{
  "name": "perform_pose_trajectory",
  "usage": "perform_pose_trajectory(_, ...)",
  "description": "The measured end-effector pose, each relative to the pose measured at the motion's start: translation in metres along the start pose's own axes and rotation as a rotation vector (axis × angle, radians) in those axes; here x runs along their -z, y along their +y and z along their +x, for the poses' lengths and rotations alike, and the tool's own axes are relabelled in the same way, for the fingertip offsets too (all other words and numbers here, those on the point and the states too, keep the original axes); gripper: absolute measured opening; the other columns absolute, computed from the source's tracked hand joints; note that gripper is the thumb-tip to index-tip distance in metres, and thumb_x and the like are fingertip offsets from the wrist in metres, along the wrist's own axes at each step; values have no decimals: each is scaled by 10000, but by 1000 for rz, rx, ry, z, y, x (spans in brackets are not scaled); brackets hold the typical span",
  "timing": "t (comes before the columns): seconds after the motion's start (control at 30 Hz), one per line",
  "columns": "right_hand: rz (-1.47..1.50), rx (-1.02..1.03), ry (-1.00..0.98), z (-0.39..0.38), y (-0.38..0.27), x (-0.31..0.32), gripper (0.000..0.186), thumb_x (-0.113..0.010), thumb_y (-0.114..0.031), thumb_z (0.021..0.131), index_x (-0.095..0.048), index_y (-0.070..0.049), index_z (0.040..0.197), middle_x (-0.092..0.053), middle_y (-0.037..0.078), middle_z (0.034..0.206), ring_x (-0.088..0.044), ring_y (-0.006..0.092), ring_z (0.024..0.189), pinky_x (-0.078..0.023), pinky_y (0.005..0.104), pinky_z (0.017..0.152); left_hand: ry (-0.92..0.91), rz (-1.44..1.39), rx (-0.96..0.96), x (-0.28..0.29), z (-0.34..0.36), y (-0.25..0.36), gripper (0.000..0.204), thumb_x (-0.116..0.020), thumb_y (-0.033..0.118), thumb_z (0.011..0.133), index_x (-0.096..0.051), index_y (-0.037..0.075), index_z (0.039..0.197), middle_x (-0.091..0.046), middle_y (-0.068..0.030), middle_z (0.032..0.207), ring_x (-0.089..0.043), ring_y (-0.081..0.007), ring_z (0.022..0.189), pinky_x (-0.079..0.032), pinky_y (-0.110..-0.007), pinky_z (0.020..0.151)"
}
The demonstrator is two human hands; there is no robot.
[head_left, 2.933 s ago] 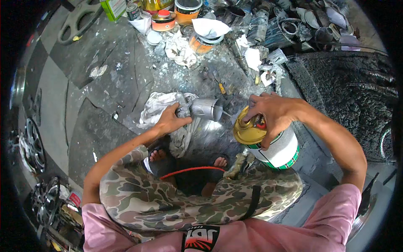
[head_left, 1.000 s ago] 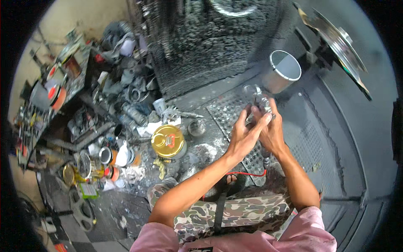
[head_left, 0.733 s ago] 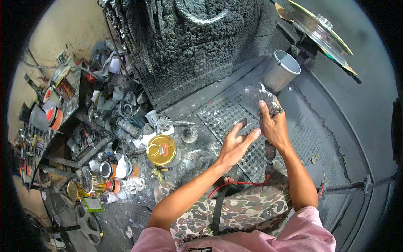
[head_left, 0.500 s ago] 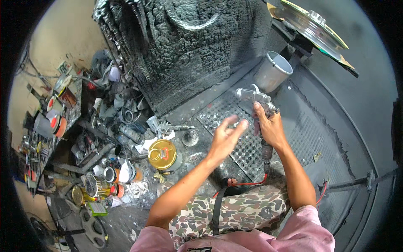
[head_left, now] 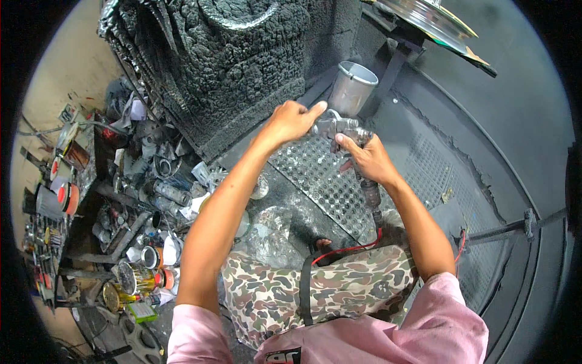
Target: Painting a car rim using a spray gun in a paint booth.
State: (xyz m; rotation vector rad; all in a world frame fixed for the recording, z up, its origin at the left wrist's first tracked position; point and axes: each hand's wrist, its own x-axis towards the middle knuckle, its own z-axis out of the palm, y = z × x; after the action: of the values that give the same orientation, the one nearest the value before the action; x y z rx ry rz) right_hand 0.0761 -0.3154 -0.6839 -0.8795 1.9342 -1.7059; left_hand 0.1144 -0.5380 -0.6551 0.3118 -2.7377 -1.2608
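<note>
My right hand (head_left: 373,159) is wrapped around the handle of a dark, paint-stained spray gun (head_left: 344,127), its thumb lying along the back of the body. From the grip hangs a dark fitting that joins a thin red hose (head_left: 357,247) running across my lap. At the gun's front end, my left hand (head_left: 293,124) has its fingers curled, with the thumb just above the nozzle. Its fingertips are partly hidden, but they appear closed on the front of the gun. Just behind the gun stands a grey bucket (head_left: 353,91).
A perforated mat (head_left: 315,176) covers the floor ahead. On the left, a cluttered bench (head_left: 91,164) and piled tins and jars (head_left: 134,278) crowd the space. A crusted black panel (head_left: 242,73) rises in front. A metal wheel rim (head_left: 424,18) is mounted at the upper right.
My left hand has moved forward and left to the gun's front, and its spread fingers have closed. My right hand has carried the gun slightly forward and left. The view has shifted right.
</note>
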Motion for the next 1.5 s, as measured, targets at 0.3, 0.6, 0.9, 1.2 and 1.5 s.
perform_pose_trajectory(0.3,104,8,132,10,1,5,352,-552,-421,1033,-583,-88,1145,-630,23,842,-642,116,757,-525,263,493,-128,184,49,-12,35,34,886,-416,674,950,-681,-167,1038,-659,-367,1079,-641,-469,1108,-486,-488,1004)
perform_pose_trajectory(0.6,70,-97,103,20,5,-1,375,-527,-492,1030,-568,-123,1083,-599,7,780,-612,98,695,-442,246,459,2,315,54,-28,46,5,868,-399,696,942,-677,-126,976,-643,-296,963,-651,-423,1008,-494,-481,946)
perform_pose_trajectory(0.9,65,-129,107,27,24,-2,356,-576,-458,1016,-585,-115,1113,-580,-17,761,-593,84,643,-450,245,444,-106,162,169,-29,42,-1,878,-420,647,945,-618,-172,1193,-582,-378,1263,-554,-484,1246,-418,-482,1091)
perform_pose_trajectory(1.2,-13,26,234,31,25,-10,309,-621,-392,1008,-578,-86,1004,-548,-16,703,-520,61,584,-441,258,448,210,155,110,-54,29,-41,911,-396,756,923,-706,-93,812,-703,-246,752,-727,-357,715,-569,-456,698)
perform_pose_trajectory(1.5,-135,163,376,25,9,-6,316,-650,-337,1000,-586,-30,1039,-611,24,766,-533,81,707,-473,296,637,-108,-411,41,-97,-35,-9,842,-339,675,997,-681,-94,988,-695,-293,932,-677,-413,992,-496,-496,889)
